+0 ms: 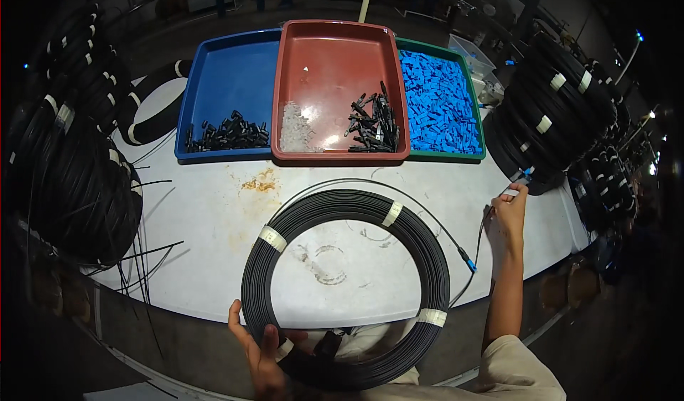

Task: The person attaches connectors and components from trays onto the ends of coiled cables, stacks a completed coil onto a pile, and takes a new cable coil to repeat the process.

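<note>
White desk spread beyond the coil; the left hand gripped its lower left, the outstretched right hand pinched a cable to its right.

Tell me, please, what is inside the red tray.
The red tray holds translucent whitish pieces at front left, slim black parts at front right, and a tiny white bit farther back. Anything beneath both heaps is hidden.

Black cable coil, banded white, overhanging table; blue-tipped connector just right.
</note>
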A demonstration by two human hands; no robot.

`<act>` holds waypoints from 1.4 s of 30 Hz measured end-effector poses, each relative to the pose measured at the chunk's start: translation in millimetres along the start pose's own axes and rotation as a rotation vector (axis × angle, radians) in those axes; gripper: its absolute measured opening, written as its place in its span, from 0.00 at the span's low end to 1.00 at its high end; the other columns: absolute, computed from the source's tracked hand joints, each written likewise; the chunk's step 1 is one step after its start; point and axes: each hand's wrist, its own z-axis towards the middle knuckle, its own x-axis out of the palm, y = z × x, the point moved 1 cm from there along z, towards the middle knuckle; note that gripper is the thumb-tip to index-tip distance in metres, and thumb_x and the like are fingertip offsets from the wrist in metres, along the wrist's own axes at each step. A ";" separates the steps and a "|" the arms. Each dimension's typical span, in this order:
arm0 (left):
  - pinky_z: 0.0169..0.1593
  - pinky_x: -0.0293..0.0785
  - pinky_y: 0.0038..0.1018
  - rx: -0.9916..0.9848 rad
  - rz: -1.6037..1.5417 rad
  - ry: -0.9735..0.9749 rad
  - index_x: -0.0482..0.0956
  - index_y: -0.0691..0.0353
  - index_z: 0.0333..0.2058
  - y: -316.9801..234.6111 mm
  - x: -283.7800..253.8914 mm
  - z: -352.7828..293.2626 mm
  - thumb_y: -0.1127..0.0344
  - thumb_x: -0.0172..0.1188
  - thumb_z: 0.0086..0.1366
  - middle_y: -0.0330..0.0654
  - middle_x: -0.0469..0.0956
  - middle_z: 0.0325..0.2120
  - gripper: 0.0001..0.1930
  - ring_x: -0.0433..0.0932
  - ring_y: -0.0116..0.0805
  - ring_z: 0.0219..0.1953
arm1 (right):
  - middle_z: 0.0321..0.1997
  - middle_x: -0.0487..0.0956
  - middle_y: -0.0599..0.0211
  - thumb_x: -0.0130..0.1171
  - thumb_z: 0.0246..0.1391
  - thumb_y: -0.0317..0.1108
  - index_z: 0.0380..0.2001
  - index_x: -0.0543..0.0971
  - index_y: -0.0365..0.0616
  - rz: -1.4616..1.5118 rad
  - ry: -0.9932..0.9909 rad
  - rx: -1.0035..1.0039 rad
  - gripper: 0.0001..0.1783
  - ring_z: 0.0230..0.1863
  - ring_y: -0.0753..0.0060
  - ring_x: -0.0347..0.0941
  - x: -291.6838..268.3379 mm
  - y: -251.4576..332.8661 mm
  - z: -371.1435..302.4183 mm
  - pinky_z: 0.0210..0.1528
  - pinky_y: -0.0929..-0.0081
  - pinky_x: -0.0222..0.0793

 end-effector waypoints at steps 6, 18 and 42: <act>0.66 0.60 0.35 -0.019 0.115 0.041 0.48 0.63 0.72 -0.5 -2.8 8.0 0.42 0.60 0.67 0.55 0.62 0.64 0.46 0.66 0.46 0.63 | 0.35 0.79 0.67 0.64 0.54 0.22 0.56 0.68 0.40 0.602 0.150 -0.193 0.27 0.29 0.81 0.72 5.6 47.1 -20.0 0.32 0.82 0.71; 0.43 0.75 0.41 -0.047 0.703 0.146 0.50 0.64 0.71 -33.3 -8.0 16.6 0.36 0.53 0.67 0.63 0.80 0.34 0.47 0.82 0.56 0.38 | 0.32 0.83 0.69 0.64 0.56 0.25 0.36 0.83 0.37 0.313 0.624 -0.561 0.05 0.30 0.80 0.77 75.6 156.3 -73.3 0.31 0.78 0.72; 0.65 0.62 0.45 1.080 1.077 0.422 0.69 0.60 0.61 -99.1 75.3 126.3 0.49 0.73 0.53 0.56 0.70 0.58 0.40 0.69 0.59 0.61 | 0.28 0.83 0.69 0.65 0.55 0.23 0.33 0.85 0.34 0.323 1.081 -0.421 0.03 0.31 0.82 0.75 145.0 165.9 -79.9 0.37 0.78 0.71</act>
